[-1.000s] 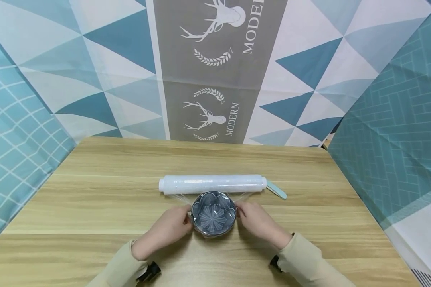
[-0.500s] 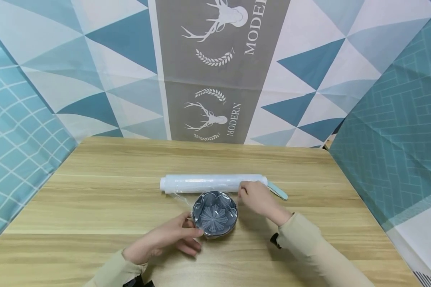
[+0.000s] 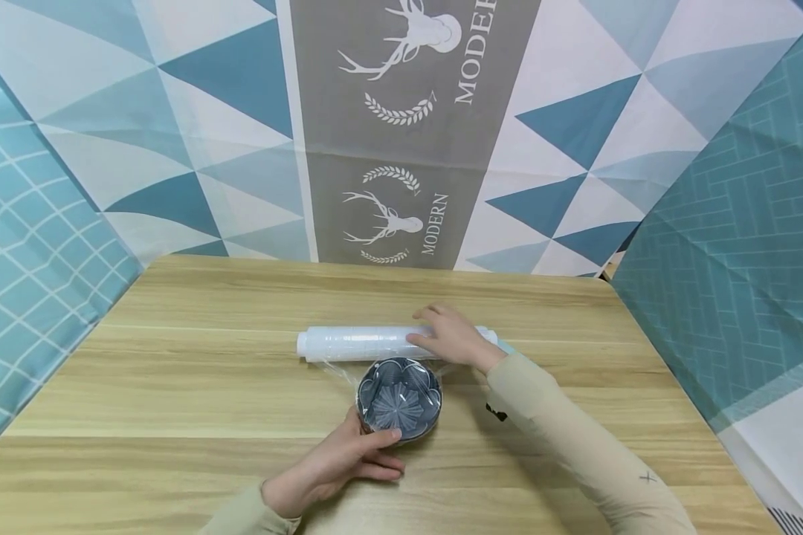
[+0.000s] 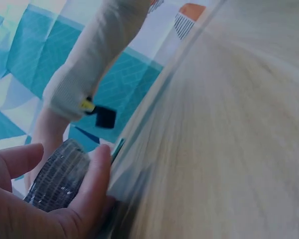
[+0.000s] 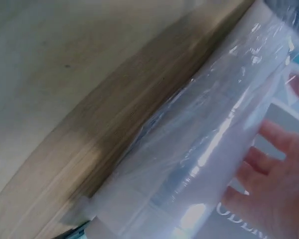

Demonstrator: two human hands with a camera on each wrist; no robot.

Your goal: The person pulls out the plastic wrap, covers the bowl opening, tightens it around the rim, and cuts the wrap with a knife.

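Note:
A dark patterned bowl (image 3: 399, 405) stands on the table with clear plastic wrap over its top. My left hand (image 3: 337, 457) holds it from the near left side, the thumb at the rim and the fingers around the wall; the left wrist view shows the bowl (image 4: 60, 177) between thumb and fingers. Behind it lies a roll of plastic wrap (image 3: 355, 343), from which a thin sheet of film runs to the bowl. My right hand (image 3: 450, 336) is over the right part of the roll, fingers spread and loosely bent. In the right wrist view these fingers (image 5: 274, 134) are along the roll's far side.
A light blue flat strip (image 3: 506, 347) pokes out past the roll's right end, mostly hidden by the right sleeve. The wooden table (image 3: 207, 401) ends at a patterned cloth backdrop (image 3: 241, 148), with more cloth at both sides.
My right hand has left the bowl's right side and moved up and left over the roll. My left hand has shifted from the bowl's left edge to its near left side.

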